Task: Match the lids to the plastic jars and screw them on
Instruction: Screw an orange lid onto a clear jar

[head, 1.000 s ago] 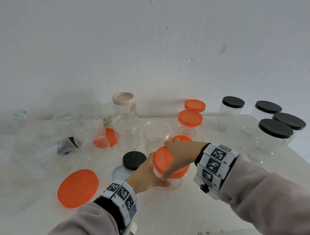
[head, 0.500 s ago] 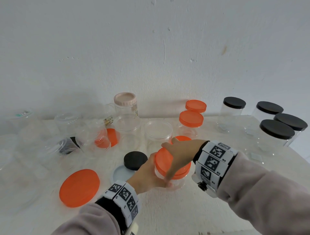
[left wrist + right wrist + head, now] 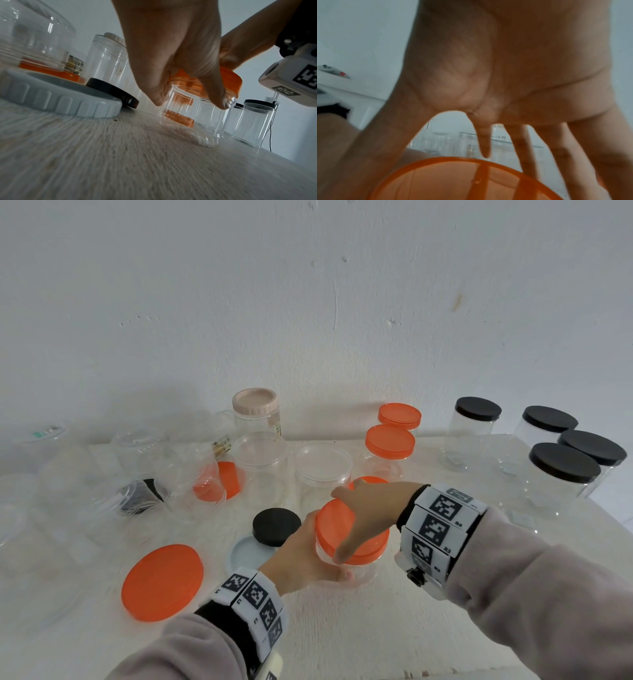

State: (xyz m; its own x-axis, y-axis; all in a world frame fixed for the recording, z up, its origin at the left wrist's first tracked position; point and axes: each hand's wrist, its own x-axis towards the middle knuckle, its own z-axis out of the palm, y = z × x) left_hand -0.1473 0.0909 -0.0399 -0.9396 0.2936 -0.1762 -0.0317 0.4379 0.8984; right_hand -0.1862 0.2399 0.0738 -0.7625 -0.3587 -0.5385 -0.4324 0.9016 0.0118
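A small clear jar (image 3: 359, 571) stands on the white table (image 3: 342, 628) in front of me, with an orange lid (image 3: 337, 523) on its mouth. My left hand (image 3: 318, 559) grips the jar's body from the left, thumb in front. In the left wrist view the fingers (image 3: 217, 97) curl round the clear jar (image 3: 192, 121) under the orange lid (image 3: 231, 79). My right hand (image 3: 363, 515) lies over the lid from above, thumb and fingers curled down round its rim. The right wrist view shows the palm (image 3: 488, 81) above the orange lid (image 3: 450, 181).
A large orange lid (image 3: 162, 582), a black lid (image 3: 275, 525) and a pale blue lid (image 3: 245, 554) lie to the left. Open clear jars (image 3: 323, 470) stand behind, with orange-lidded jars (image 3: 390, 445). Black-lidded jars (image 3: 565, 470) stand at the right; tipped clear jars (image 3: 191, 484) lie at the left.
Both hands stay on the same jar and lid. The right hand has shifted only slightly on the lid; the jar has not moved across the table.
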